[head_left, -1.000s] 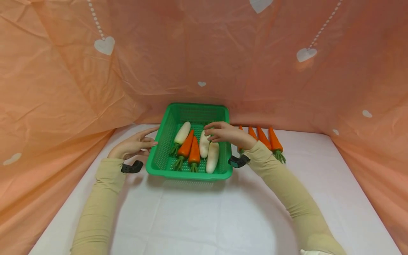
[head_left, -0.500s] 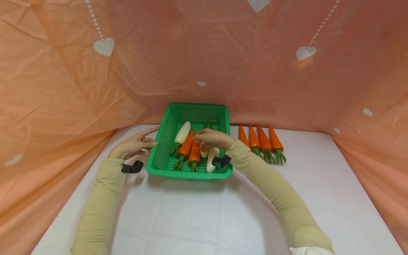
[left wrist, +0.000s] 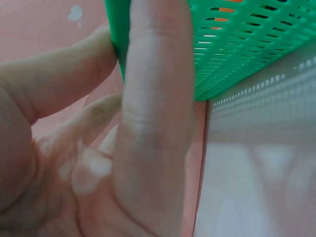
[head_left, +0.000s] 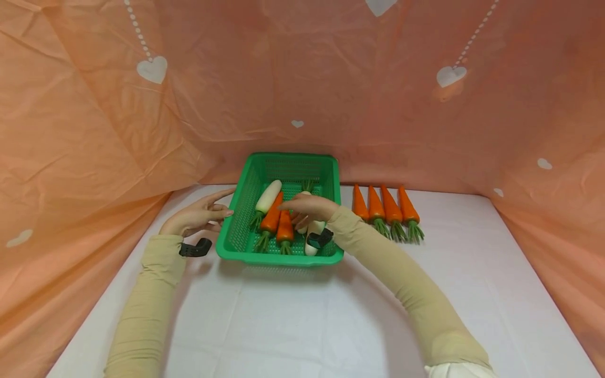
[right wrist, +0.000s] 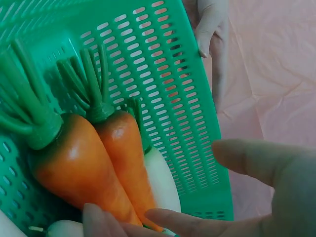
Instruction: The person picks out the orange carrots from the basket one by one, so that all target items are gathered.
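Note:
A green plastic basket (head_left: 279, 261) stands at the back of the table. Inside lie two orange carrots (head_left: 270, 219) with green stems and several white radishes (head_left: 269, 197). My left hand (head_left: 196, 215) is at the basket's left side, fingers loosely spread against the rim and outer wall; the left wrist view shows one finger (left wrist: 155, 113) large in front of it. My right hand (head_left: 309, 206) reaches over the right carrot. In the right wrist view its fingertips (right wrist: 160, 216) are at the carrots' tips, and another digit stands apart. The arm partly covers the right-hand radishes.
Several more carrots (head_left: 392, 210) lie in a row on the white tablecloth (head_left: 283, 325) right of the basket, stems towards me. A pink cloth (head_left: 307, 94) with white hearts hangs close behind the basket and along both sides.
My right hand has moved left and down, from above the radishes to the carrots. The carrots in the basket have shifted slightly left. The left hand stays at the rim.

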